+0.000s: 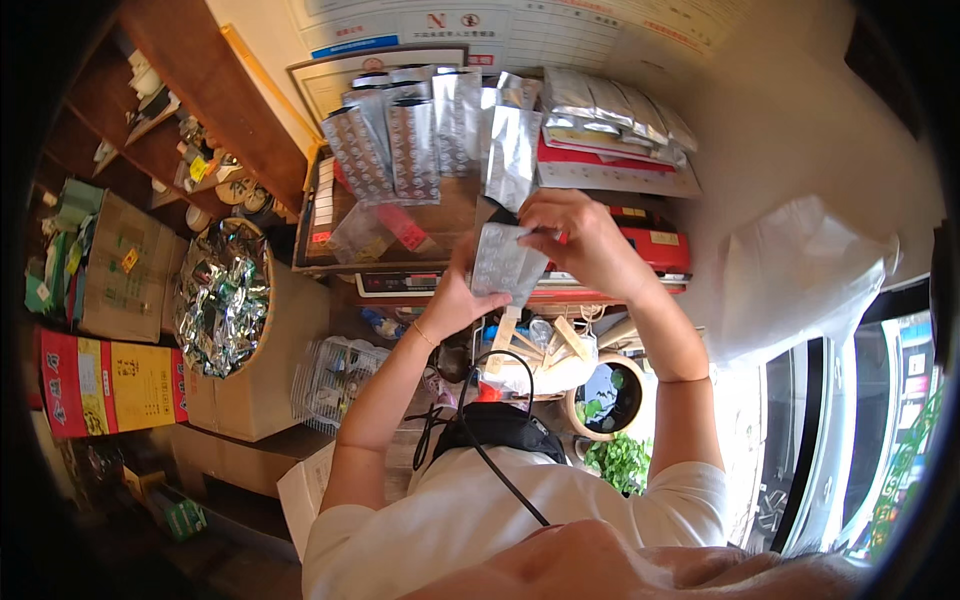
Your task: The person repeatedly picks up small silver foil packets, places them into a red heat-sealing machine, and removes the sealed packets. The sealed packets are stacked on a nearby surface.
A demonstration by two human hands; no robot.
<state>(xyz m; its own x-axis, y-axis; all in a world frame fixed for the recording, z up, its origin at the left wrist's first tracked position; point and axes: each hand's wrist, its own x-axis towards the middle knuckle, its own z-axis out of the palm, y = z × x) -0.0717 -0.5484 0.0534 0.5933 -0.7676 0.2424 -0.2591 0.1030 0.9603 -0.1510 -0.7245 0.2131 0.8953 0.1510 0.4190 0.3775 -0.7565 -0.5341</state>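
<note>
A silver foil pouch (497,265) with a dark upper edge is held between my hands in front of the shelf. My left hand (462,292) grips its lower left side, with the thumb across the front. At its upper right edge, the fingers of my right hand (580,238) are pinched together. Just beyond stands a plain shiny foil pouch (512,150). To its left, several patterned foil pouches (414,148) stand upright on the wooden shelf (458,210). A clear packet with a red part (400,228) lies near the shelf's front edge.
Stacked foil packs (600,105) rest on papers at the back right. A round basket of shiny wrapped packets (222,300) sits on cardboard at left, beside a wire basket (335,380). Below my hands are wooden tools (525,345) and a round pot of water (608,398).
</note>
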